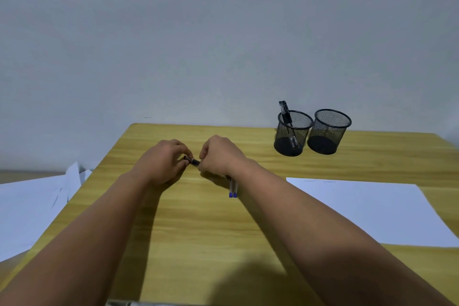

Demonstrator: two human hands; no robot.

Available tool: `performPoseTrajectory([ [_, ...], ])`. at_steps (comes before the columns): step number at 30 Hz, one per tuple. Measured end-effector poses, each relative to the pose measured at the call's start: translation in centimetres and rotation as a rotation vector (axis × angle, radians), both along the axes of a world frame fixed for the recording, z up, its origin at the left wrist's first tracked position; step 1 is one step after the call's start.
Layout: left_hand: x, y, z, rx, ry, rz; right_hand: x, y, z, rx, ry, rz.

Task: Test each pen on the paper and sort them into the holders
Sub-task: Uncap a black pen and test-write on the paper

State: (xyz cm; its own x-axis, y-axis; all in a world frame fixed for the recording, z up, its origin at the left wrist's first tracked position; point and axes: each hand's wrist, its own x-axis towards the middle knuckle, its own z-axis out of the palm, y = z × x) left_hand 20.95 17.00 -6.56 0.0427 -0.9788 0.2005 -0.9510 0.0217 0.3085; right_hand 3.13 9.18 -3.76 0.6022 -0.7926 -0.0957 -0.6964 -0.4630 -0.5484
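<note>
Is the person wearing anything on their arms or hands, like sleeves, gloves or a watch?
No. Both arms are bare from the bottom edge of the picture up to the wrists, with no sleeves showing. The left hand and the right hand have no gloves. No watch, bracelet or ring shows on the wrists or fingers, though parts of the fingers are hidden.
</note>
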Motion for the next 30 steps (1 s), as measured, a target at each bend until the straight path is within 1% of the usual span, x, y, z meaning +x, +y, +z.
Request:
performPoseTrajectory([
  [2, -0.1, 1.0, 0.7, 0.025, 0.004, 0.033, -0.6, 0.3, 0.8, 0.055, -0.1, -0.011],
  [4, -0.1, 1.6, 1.6, 0.02, 0.053, 0.068, -1.5, 0.4, 2.1, 0.134, -0.21, -0.028],
  [9, -2.3, 2.9, 5.8, -0.089, 0.185, 0.086, -5.6, 0.5, 5.7, 0.388, -0.44, -0.169],
  [13, -6.4, 3.1, 9.0, -0.185, 0.301, 0.068, -8.8, 0.9, 8.2, 0.681, -0.873, -0.281],
  [14, -7.7, 3.1, 9.6, -0.206, 0.334, 0.054, -9.6, 1.1, 8.7, 0.712, -0.96, -0.287],
  [15, -9.2, 2.9, 10.2, -0.221, 0.362, 0.04, -10.3, 1.4, 9.2, 0.706, -1.001, -0.289],
  [18, -13.6, 2.4, 11.6, -0.262, 0.416, -0.009, -12.4, 2.2, 10.0, 0.565, -0.971, -0.327],
  [20, -16.0, 2.0, 12.1, -0.249, 0.496, -0.039, -13.8, 2.4, 10.3, 0.493, -0.994, -0.367],
  [22, -17.9, 1.6, 12.2, -0.197, 0.569, -0.055, -15.0, 2.2, 10.5, 0.434, -1.023, -0.399],
  [25, -20.6, 1.0, 12.1, -0.071, 0.587, -0.095, -16.6, 1.6, 10.4, 0.339, -0.994, -0.458],
  [27, -22.4, 0.7, 11.8, 0.0, 0.603, -0.132, -17.7, 1.0, 9.9, 0.351, -0.968, -0.516],
  [30, -24.2, 0.1, 11.4, 0.08, 0.605, -0.172, -19.0, 0.3, 9.0, 0.438, -0.979, -0.543],
])
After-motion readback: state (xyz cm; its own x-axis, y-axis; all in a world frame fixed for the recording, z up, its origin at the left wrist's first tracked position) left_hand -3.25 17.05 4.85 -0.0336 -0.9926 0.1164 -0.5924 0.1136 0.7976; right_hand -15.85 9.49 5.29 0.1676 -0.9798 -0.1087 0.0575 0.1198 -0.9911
